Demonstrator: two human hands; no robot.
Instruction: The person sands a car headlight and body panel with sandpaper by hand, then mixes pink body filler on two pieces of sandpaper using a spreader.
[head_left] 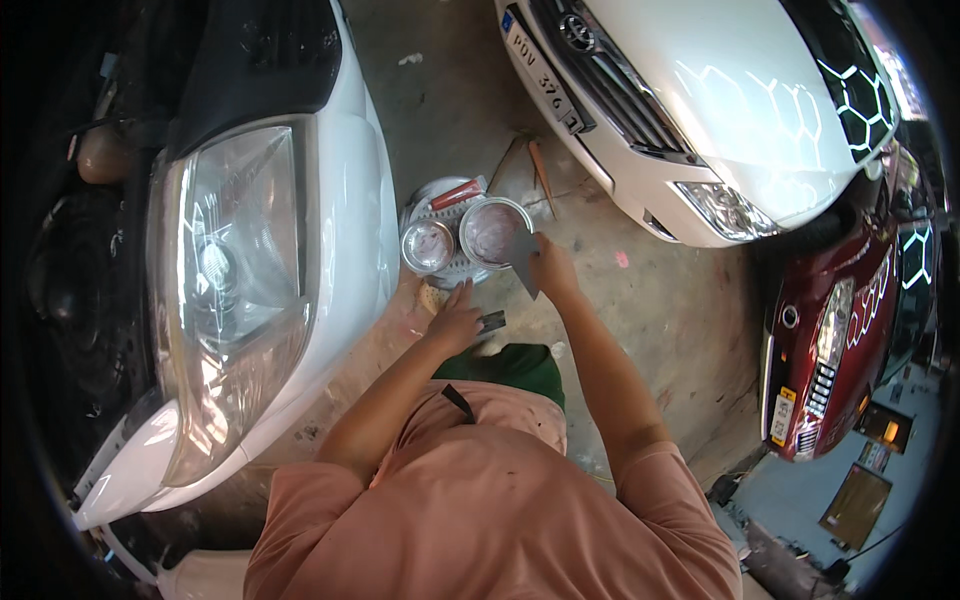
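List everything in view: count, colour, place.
White cars: 2, white, left and upper right
Red car: 1, dark red, right
Perforated stand: 1, silvery, centre
Larger can: 1, silvery rim, pinkish contents, on stand
Smaller can: 1, silvery rim, pinkish contents, left of larger
Red-handled tool: 1, red, stand's far side
Sticks: about 2, brown, floor beyond stand
Yellowish piece: 1, near left fingertips
Flat blade: 1, grey, in right hand
Dark flat piece: 1, beside left hand
Shirt: 1, pinkish, bottom
Hands: 2, bare, left, right
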